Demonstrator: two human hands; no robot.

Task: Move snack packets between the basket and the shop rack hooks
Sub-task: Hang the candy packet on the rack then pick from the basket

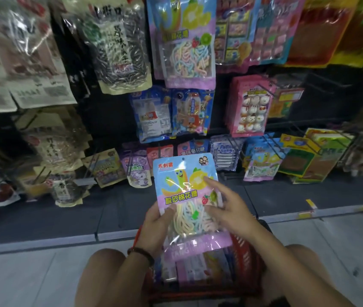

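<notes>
Left hand (158, 227) pinching the marshmallow packet (187, 196) by its lower left edge above the red basket (242, 247), right hand (227, 207) spread, fingertips on its front: gripped so low, the limp top may fold and miss a hook on the rack (331, 89).

Pale grey floor tiles (21, 275) stretch beneath me in a dimly lit shop aisle. Ahead, a dark, low base shelf (65, 218) runs along the floor, edged by a pale strip (114, 235) bearing a yellow tag (304, 215). A black back panel (342, 103) rises behind.
</notes>
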